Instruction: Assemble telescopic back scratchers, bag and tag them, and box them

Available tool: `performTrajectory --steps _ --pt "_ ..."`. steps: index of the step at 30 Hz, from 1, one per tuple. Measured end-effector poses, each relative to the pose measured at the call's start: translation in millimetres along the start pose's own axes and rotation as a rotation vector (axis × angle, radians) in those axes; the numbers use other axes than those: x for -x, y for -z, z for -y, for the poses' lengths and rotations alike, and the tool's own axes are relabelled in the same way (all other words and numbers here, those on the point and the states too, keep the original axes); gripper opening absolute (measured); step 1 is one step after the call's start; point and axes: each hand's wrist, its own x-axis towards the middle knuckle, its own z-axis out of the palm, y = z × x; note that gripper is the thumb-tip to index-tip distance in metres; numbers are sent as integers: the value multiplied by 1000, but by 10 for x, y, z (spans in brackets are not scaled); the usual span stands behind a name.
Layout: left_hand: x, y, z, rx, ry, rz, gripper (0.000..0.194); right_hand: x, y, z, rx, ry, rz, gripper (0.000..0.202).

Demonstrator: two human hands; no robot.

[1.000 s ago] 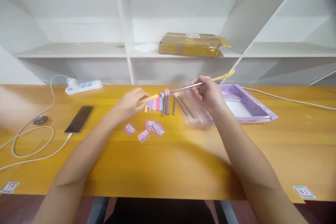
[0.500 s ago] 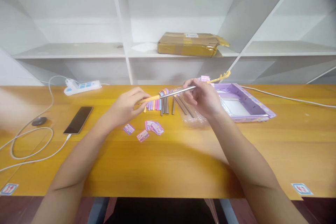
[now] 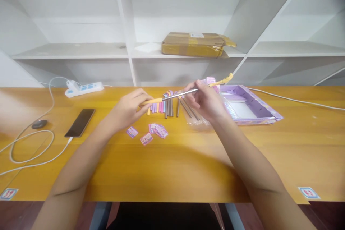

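A long stick [image 3: 180, 94] with a metal rod, a yellow handle and a yellow claw-like end is held aloft, tilted up to the right. My left hand [image 3: 132, 107] is closed round its yellow handle. My right hand [image 3: 205, 100] grips the metal rod near the yellow end. Behind the hands lie several coloured handles [image 3: 157, 107] and metal rods [image 3: 169, 107], some with small hand-shaped ends. Clear plastic wrapping [image 3: 198, 122] lies under my right hand. Small pink and purple cards [image 3: 146, 139] lie in front of the sticks.
A purple tray-like box [image 3: 260, 115] stands at the right. On the left are a phone [image 3: 80, 123], a mouse [image 3: 39, 124], a power strip [image 3: 84, 89] and white cables. A taped cardboard box [image 3: 192, 45] rests on the shelf behind.
The stick and my right hand have shifted slightly to the left. The claw-like end looks turned, its prongs now less spread in view. My left hand keeps its grip.
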Motion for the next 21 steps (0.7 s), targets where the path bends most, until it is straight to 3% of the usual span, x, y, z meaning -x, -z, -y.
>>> performTrajectory --steps 10,17,21 --pt "7 -35 -33 -70 4 -46 19 5 -22 -21 29 -4 -22 53" --pt "-16 -71 10 43 63 11 19 4 53 16 62 -30 21 59" --pt "-33 -38 53 63 133 31 18 -32 152 90 17 8 -61 57"
